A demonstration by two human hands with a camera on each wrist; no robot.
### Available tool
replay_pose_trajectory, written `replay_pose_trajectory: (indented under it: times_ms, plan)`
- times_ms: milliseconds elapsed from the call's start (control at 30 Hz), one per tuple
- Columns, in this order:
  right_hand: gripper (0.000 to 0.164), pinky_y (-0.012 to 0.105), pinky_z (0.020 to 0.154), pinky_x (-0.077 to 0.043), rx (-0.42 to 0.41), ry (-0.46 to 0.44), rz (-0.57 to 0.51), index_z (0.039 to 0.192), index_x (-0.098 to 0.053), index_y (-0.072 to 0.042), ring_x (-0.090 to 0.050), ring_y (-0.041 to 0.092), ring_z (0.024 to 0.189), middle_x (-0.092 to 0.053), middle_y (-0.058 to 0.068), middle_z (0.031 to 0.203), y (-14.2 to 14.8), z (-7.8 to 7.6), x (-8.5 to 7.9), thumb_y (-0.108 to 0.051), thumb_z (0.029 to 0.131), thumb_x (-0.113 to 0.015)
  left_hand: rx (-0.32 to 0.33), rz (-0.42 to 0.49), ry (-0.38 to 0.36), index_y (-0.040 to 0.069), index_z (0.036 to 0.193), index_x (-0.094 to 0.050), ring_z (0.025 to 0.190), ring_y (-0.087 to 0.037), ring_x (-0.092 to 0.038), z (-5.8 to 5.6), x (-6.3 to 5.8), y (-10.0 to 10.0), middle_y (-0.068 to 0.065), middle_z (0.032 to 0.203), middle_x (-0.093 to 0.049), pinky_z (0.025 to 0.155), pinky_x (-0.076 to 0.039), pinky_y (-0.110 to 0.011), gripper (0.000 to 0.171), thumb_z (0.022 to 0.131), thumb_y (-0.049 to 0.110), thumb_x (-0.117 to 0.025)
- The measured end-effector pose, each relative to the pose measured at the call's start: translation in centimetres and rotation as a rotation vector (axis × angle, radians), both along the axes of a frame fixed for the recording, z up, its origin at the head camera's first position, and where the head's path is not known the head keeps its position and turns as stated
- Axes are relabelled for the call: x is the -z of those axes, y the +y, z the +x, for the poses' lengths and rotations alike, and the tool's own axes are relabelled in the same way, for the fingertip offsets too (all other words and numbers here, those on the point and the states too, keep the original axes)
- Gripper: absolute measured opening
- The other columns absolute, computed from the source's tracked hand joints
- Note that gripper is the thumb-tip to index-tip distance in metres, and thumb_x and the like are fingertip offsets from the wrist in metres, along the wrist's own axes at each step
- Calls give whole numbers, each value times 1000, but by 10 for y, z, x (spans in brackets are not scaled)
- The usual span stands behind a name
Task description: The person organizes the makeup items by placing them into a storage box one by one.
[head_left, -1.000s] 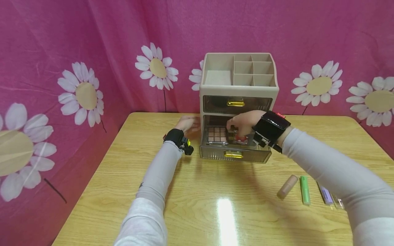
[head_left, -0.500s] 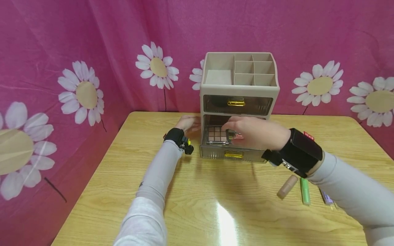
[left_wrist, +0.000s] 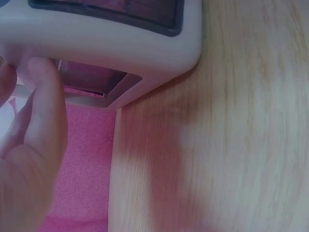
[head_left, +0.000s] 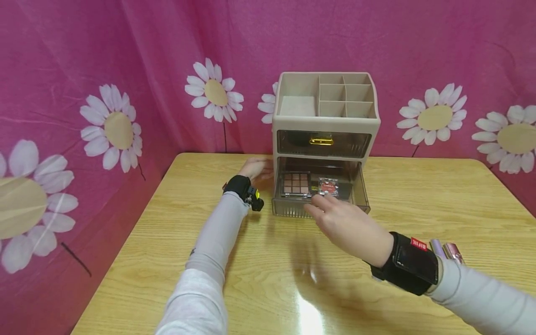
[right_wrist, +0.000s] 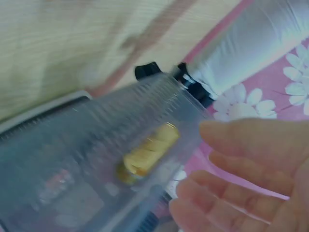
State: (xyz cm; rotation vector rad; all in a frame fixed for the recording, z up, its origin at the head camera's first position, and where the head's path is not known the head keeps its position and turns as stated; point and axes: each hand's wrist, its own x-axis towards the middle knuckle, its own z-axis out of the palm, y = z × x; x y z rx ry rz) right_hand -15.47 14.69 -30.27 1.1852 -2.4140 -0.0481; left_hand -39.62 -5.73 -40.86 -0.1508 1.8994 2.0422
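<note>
A beige makeup organizer (head_left: 326, 123) stands at the back of the table, its clear lower drawer (head_left: 289, 210) pulled out. Inside the drawer lie an eyeshadow palette (head_left: 296, 183) at the left and a small clear compact with a red label (head_left: 328, 186) beside it. My left hand (head_left: 256, 168) touches the organizer's left side, fingers extended. In front of the drawer is my right hand (head_left: 349, 228), holding nothing. The right wrist view shows its thumb and fingers apart, near the drawer's gold handle (right_wrist: 150, 151); in the head view, the hand hides that handle.
A closed upper drawer (head_left: 301, 142) and an open-topped tray with divided compartments (head_left: 297, 106) make up the rest of the organizer. Beside the right wrist lie a lavender tube (head_left: 437, 248) and a pink shiny item (head_left: 453, 252). A pink flowered cloth (head_left: 326, 37) hangs behind the table (head_left: 201, 181).
My right hand has come out of the lower drawer toward the front, uncovering the small compact. The left hand has stayed against the organizer's side.
</note>
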Motion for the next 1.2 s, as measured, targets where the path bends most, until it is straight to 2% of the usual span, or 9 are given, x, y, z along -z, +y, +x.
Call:
replay_pose_trajectory:
  times_ms: [33, 100, 233, 367, 500, 633, 733, 900, 1200]
  plan:
    - [35, 26, 61, -55, 7, 3, -2, 102, -64, 4, -60, 20, 78, -59, 11, 88, 0, 0, 3, 10, 69, -72, -14, -28, -20, -2, 136, -38, 109, -28, -54, 8, -9, 2, -21, 123, -52, 92, -47, -34, 44, 93, -3, -43]
    - [36, 27, 64, -56, 18, 6, -6, 104, -63, 4, -60, 21, 80, -59, 12, 91, 1, 0, 7, 10, 69, -72, -8, -32, -20, -3, 136, -37, 108, -28, -54, 16, -18, 3, -21, 124, -51, 93, -47, -33, 43, 93, -4, -42]
    - [39, 28, 67, -56, 34, 8, -20, 107, -63, 6, -60, 22, 82, -59, 13, 93, 3, 0, 15, 9, 69, -73, 8, -39, -20, -5, 130, -45, 101, -24, -56, 23, -24, 2, -19, 120, -54, 90, -49, -31, 38, 92, -5, -44]
    - [42, 30, 73, -55, 40, 1, -50, 110, -61, 6, -59, 24, 88, -58, 15, 98, 5, 1, 20, 10, 70, -72, 34, -72, -7, -4, 127, -49, 96, -21, -58, 23, -22, 1, -17, 116, -57, 86, -51, -28, 36, 91, -5, -46]
    - [44, 35, 80, -54, 49, -1, -74, 113, -59, 7, -58, 28, 95, -58, 17, 104, 6, 0, 24, 10, 70, -72, 17, -62, -9, -5, 128, -47, 98, -22, -57, 21, -21, 1, -18, 119, -56, 88, -50, -30, 37, 92, -4, -45]
    - [46, 38, 83, -52, 62, 8, -83, 113, -59, 7, -58, 29, 97, -59, 18, 105, 6, -1, 26, 9, 69, -73, 11, -28, -16, -7, 127, -48, 106, -28, -54, 29, -29, 1, -21, 123, -53, 92, -48, -33, 36, 91, -6, -44]
    - [47, 37, 83, -52, 56, 26, -90, 114, -59, 7, -57, 29, 97, -59, 18, 104, 6, -2, 30, 9, 69, -73, 19, -35, -16, -6, 126, -49, 107, -28, -54, 30, -30, 0, -21, 123, -53, 92, -48, -32, 36, 91, -6, -44]
    - [50, 37, 83, -52, 25, 47, -111, 117, -57, 8, -58, 28, 95, -60, 17, 103, 8, -4, 36, 11, 69, -71, -11, -28, -24, -5, 129, -46, 102, -26, -56, 22, -22, 3, -20, 122, -53, 90, -49, -32, 37, 92, -3, -44]
    - [52, 37, 79, -53, -2, 87, -122, 118, -55, 8, -59, 28, 91, -61, 17, 101, 9, -6, 43, 11, 69, -71, 20, -43, -17, -5, 128, -48, 110, -28, -54, 26, -26, 1, -20, 124, -53, 92, -48, -33, 36, 92, -4, -44]
